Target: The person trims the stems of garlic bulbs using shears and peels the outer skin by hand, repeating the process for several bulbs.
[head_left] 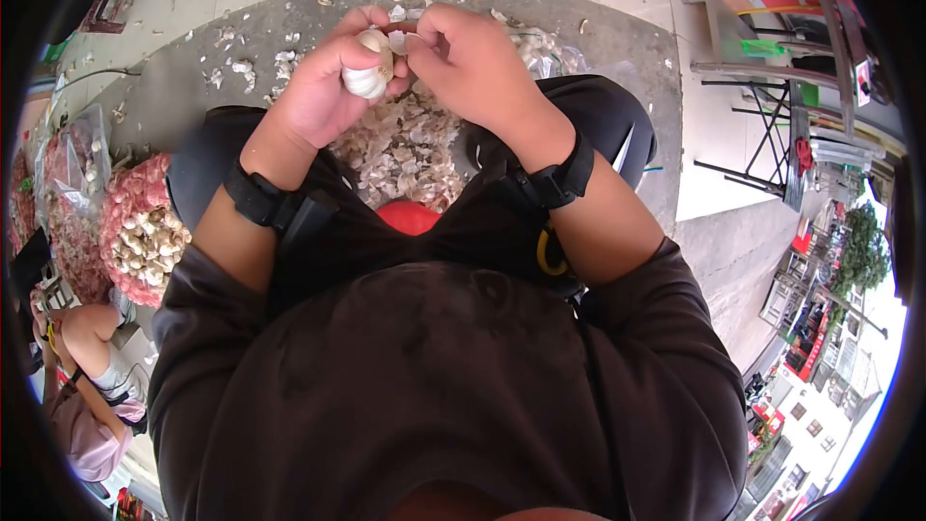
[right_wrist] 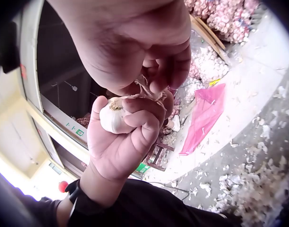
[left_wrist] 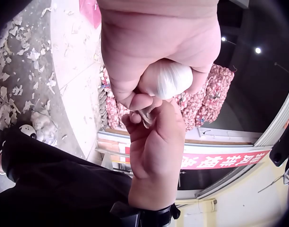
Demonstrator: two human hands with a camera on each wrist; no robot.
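A white, papery-skinned garlic bulb [head_left: 369, 68] sits near twelve o'clock in the head view, held above the person's lap. The left hand [head_left: 333, 87] wraps it, fingers curled round its body. The right hand [head_left: 473, 63] meets it from three o'clock, thumb and fingertips pinched on what looks like a strip of loose dry skin at the bulb's top, though the pinch is partly hidden. Directly beneath, a heap of pale garlic peelings [head_left: 400, 150] lies between the person's black-trousered knees, with a round red object [head_left: 407, 217] at the heap's six o'clock edge. More scraps dot the grey concrete ground [head_left: 193, 87]. At nine o'clock stand pink mesh sacks of garlic bulbs [head_left: 140, 232], and another seated person [head_left: 87, 376] shows at eight o'clock.
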